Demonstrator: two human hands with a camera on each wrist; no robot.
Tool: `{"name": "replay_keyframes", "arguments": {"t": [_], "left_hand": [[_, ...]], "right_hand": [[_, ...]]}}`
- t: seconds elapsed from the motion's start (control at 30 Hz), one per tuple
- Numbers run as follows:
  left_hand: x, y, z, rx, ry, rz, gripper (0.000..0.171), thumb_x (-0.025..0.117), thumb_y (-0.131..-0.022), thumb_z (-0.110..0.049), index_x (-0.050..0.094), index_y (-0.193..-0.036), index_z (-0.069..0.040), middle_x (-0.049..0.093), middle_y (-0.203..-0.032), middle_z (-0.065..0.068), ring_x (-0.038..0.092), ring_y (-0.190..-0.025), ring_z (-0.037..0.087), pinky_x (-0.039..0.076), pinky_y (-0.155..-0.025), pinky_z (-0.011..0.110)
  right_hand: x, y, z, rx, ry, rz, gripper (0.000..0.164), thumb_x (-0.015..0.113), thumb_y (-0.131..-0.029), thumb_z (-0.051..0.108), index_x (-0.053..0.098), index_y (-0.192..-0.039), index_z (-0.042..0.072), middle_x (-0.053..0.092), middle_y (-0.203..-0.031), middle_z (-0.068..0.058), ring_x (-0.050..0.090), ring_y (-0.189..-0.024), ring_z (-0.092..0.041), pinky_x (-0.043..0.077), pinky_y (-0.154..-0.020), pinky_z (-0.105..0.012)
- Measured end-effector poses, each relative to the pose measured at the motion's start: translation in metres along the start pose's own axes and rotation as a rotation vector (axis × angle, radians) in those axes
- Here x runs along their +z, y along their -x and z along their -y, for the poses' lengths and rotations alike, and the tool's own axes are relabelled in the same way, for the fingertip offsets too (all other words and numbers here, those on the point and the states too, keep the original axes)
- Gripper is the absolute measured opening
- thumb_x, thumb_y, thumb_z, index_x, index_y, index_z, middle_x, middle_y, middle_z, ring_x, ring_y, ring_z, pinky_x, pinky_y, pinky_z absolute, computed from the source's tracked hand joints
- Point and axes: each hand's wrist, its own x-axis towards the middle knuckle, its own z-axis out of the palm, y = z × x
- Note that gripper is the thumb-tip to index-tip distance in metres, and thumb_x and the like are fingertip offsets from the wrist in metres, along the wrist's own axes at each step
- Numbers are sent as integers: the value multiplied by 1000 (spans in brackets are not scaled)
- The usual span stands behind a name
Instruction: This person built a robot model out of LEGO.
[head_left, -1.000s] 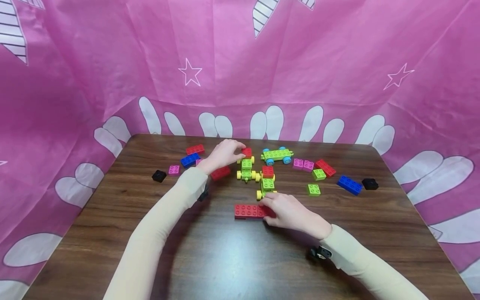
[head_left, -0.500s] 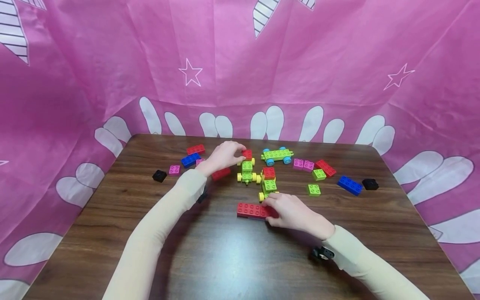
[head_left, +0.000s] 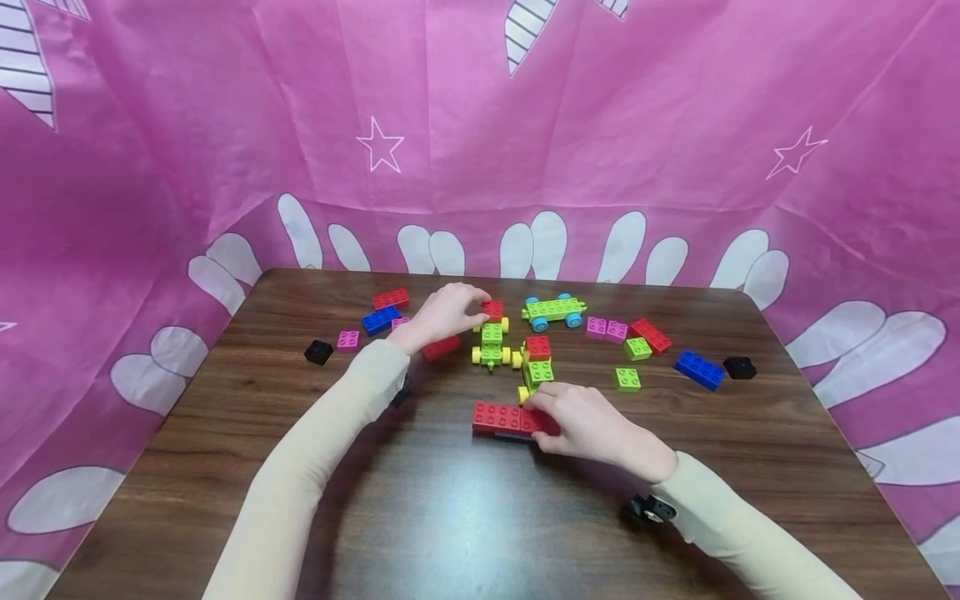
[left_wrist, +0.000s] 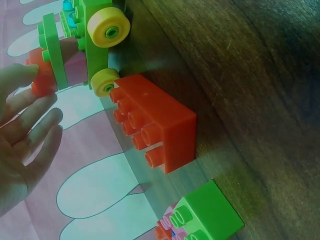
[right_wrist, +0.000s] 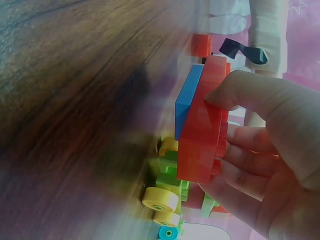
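The red-and-blue piece (head_left: 496, 418), red bricks lying over a blue one, is near the middle of the table (head_left: 375, 533) and seems a little raised from it. Taking it as the centre of the clock, the right hand (head_left: 588, 427) comes from 3 o'clock and grasps its end, thumb on one side and fingers on the other. At 1 o'clock, just beyond, stands the nearer car (head_left: 539, 372), with yellow wheels and a red brick on top. The farther car (head_left: 492, 337) is at 12; whether both cars are linked, one cannot tell. At 11, the left hand (head_left: 446, 315) pinches the small red brick (head_left: 492, 312) on the farther car's far end, between thumb and finger.

The step in hand is, as it seems, a building one: one hand handles the long piece while the other steadies or seats the small brick. The next move would call for a level grip on the right and gentle pressure on the left.

Farther at 1 o'clock is the blue-wheeled base (head_left: 553, 310); loose bricks lie around 10 and 2.
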Motion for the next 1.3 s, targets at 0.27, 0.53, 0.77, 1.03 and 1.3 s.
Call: {"name": "replay_keyframes", "arguments": {"t": [0.27, 0.53, 0.77, 1.03, 1.3], "left_hand": [[-1, 2, -1, 1, 1, 9, 37, 66, -95, -28, 67, -127, -10, 70, -126, 7, 64, -116, 24, 55, -96, 42], [-3, 5, -2, -4, -4, 34, 38, 68, -94, -30, 67, -127, -10, 70, -125, 7, 63, -117, 25, 55, -97, 42], [-5, 7, -2, -18, -5, 47, 39, 69, -93, -31, 67, -126, -11, 70, -126, 7, 63, -118, 25, 55, -98, 43], [-4, 13, 0, 3, -19, 49, 40, 70, -92, -34, 68, -126, -12, 71, -124, 6, 64, -115, 24, 55, -96, 42], [-5, 23, -3, 8, 4, 58, 39, 70, -92, -34, 69, -125, -13, 71, -124, 6, 64, -115, 23, 55, -97, 41]], "right_hand": [[-8, 1, 3, 4, -1, -12, 35, 80, -80, 31, 71, -109, 14, 71, -99, 2, 65, -82, -7, 58, -70, -25], [-26, 1, 5, 21, 5, -74, 39, 83, -77, 31, 71, -109, 13, 72, -100, 1, 65, -83, -8, 58, -70, -26], [-56, -8, -12, 61, 17, -136, 39, 83, -76, 30, 72, -109, 12, 70, -96, 2, 59, -77, -8, 52, -63, -23], [-78, -30, -43, 126, 21, -114, 37, 81, -78, 26, 72, -110, 11, 70, -95, -1, 53, -72, -12, 44, -59, -26], [-79, -47, -55, 143, 6, -55, 37, 81, -79, 27, 72, -111, 11, 68, -92, -1, 54, -73, -13, 45, -62, -27]]}}
